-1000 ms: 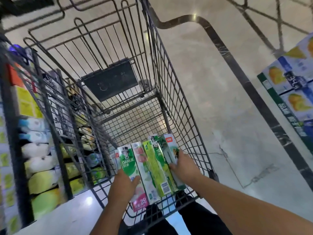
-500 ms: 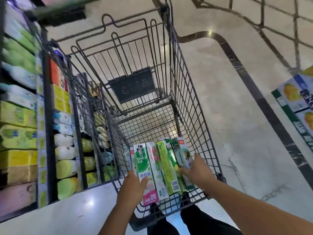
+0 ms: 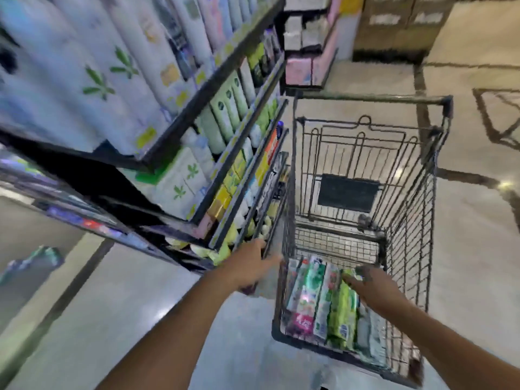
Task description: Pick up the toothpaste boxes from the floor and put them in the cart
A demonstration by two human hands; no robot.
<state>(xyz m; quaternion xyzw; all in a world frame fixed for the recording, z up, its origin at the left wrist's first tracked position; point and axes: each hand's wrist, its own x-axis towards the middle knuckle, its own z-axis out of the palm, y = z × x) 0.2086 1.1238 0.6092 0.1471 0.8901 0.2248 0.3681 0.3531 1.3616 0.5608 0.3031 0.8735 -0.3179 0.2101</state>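
Bare and blurred by motion, the right hand (image 3: 371, 285) reaches into the near end of the cart (image 3: 408, 249), its fingers stretched forward and lying on top of the toothpaste boxes (image 3: 323, 302); whether any finger curls round a box edge cannot be told through the blur, though the fingers look fairly straight. The left hand (image 3: 250, 266) is outside the cart, just beside its left wall, fingers extended toward the wire and the lowest shelf edge, gripping nothing that shows. The two hands are apart, with the cart's left wall between them.

The boxes lie side by side on the cart floor at the end nearest the person, long sides touching: a green and white one with a pink end, then lighter green ones, then paler ones toward the right wall. The far half of the cart floor shows bare wire, and a dark panel (image 3: 347, 194) hangs on the far end wall.

To the left stands a dark shelf unit (image 3: 197, 99) stocked with white, green and yellow packages. The cart stands on pale polished floor (image 3: 472, 249) with dark inlaid lines.
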